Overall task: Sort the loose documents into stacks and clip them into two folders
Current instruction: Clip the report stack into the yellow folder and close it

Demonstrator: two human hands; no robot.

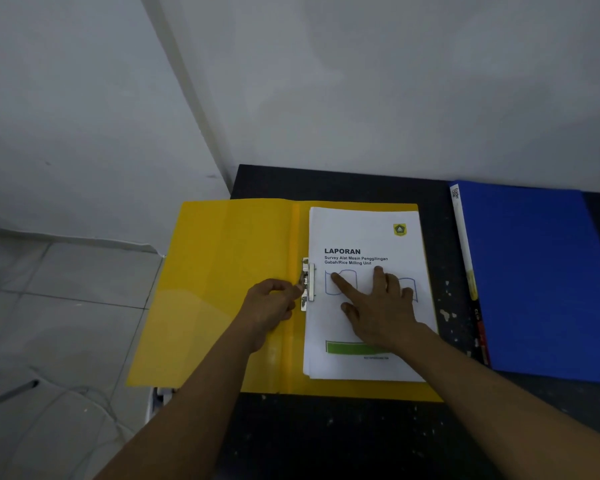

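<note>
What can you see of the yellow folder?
The yellow folder lies open and flat on the dark table, its left cover overhanging the edge. It looks like glossy plastic, with a metal clip beside the spine. A stack of papers rests on its right half. The left hand holds the clip; the right hand presses the papers.

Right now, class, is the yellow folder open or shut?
Open. The yellow folder lies spread flat, its cover turned out to the left, with the metal clip and the report stack inside exposed.
</note>
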